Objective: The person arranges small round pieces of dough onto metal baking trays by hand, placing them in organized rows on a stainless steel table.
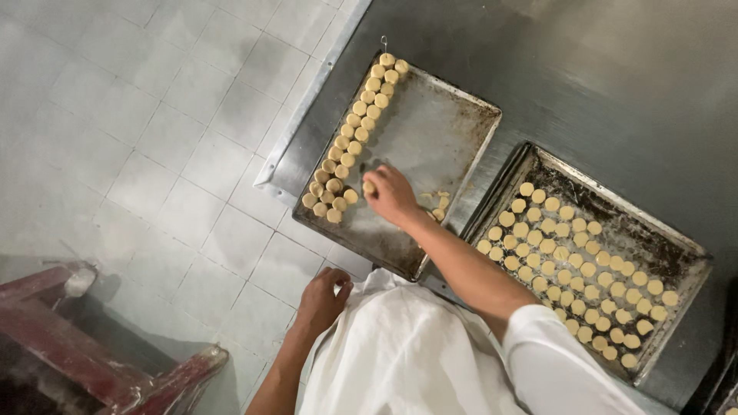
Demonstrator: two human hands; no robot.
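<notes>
On the steel table (600, 69), at the near left part where it meets the tiled floor (138, 138), we have two baking trays side by side. Our right hand (390, 194) reaches over the left tray (438, 131), its fingers pinched narrow around one small round dough piece (369, 187), held just beside the end of the double row of dough rounds (355, 134) that runs along that tray's left edge. Our left hand (321, 296) hangs off the table's near edge, fingers curled against the white apron (400, 346); we cannot tell whether it holds anything. We judge the step in hand to be laying rounds out in rows on the left tray, with this piece about to go down next to the last ones in the row. The next move, as we see it, calls for setting it close to its neighbours without overlapping, keeping the line straight. By our count the row holds about thirty rounds, though some overlap and the tally is rough; a small loose cluster (437, 206) of perhaps five lies near the tray's right edge, partly behind our wrist. The right tray (676, 277) carries roughly sixty rounds, packed in slanting lines. A red frame (69, 346) stands on the floor at the lower left.
</notes>
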